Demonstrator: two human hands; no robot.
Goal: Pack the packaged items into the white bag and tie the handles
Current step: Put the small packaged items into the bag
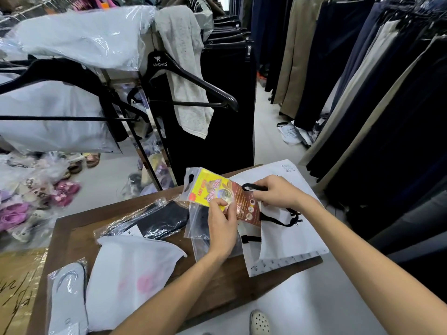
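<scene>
The white bag [290,235] with black handles lies flat on the right side of the brown table [72,235]. My left hand [221,223] grips a yellow and brown packaged item [215,189] in clear plastic, held at the bag's mouth. My right hand [278,192] pinches the bag's edge by the upper black handle [251,187]. Under my left hand lies a clear zip bag [200,226]. To its left sit a dark item in clear plastic [159,218], a white pouch with a pink print [130,274] and a grey insole pack [67,296].
Clothing racks with dark trousers stand on the right and straight ahead. A black hanger [193,83] and a grey cloth [186,68] hang over a rail behind the table. Bagged shoes lie on the floor at left. A gold-patterned box [17,286] is at the table's left edge.
</scene>
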